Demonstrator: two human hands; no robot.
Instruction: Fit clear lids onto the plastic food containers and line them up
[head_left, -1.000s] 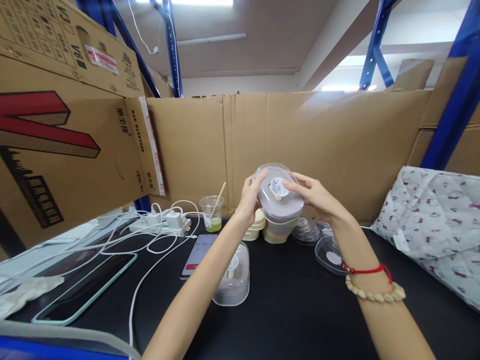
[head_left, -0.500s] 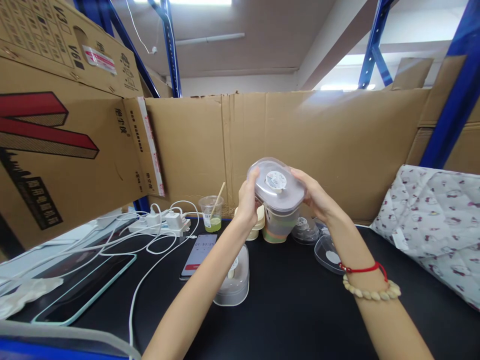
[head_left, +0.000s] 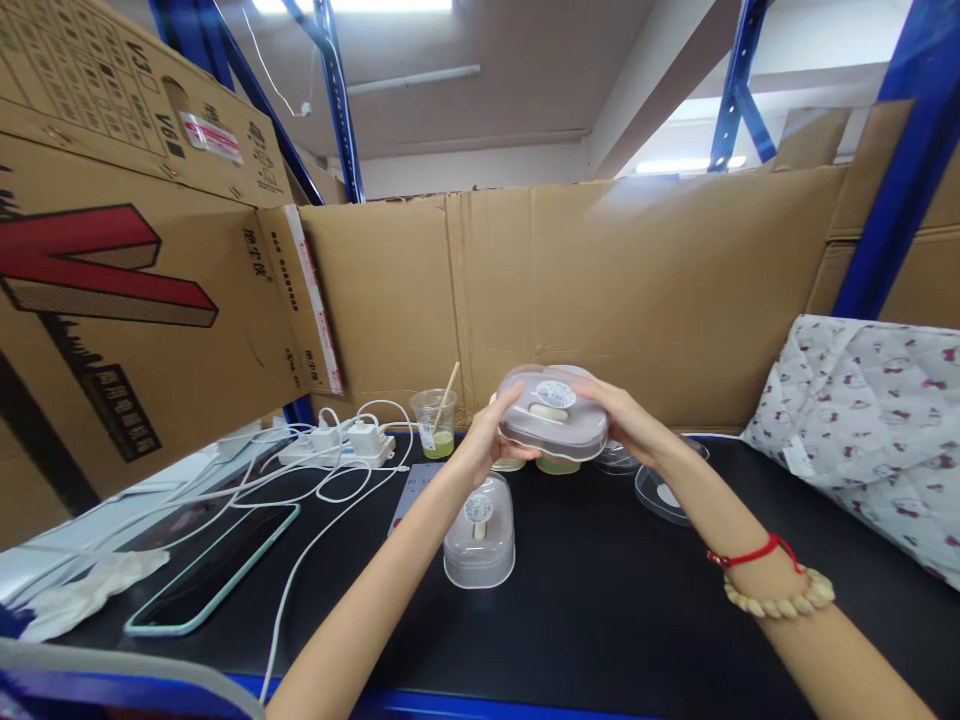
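Observation:
Between my two hands is a translucent plastic lidded box [head_left: 517, 425] with rounded corners, a round printed label and a cream tab on its top. My left hand [head_left: 486, 440] grips its left end, thumb over the lid. At the right end my right hand [head_left: 626, 420] closes on it, fingers over the top edge. The box is held above the table, tilted so its top faces me. A similar lidded box [head_left: 480, 565] rests on the table below my left wrist. Behind the held box, containers with greenish lower parts [head_left: 557, 466] are mostly hidden.
To the right lie clear lids [head_left: 664, 505] and a quilted patterned bag [head_left: 862, 440]. A plastic cup [head_left: 435, 420] with green liquid and a stick stands at the back left. Nearby are phones [head_left: 217, 575], a power strip [head_left: 337, 448] and loose white cables. Cardboard [head_left: 637, 290] walls the back.
Both hands have lowered the box, and its top has turned more toward me. My view has shifted slightly, so the second box on the table shows more fully.

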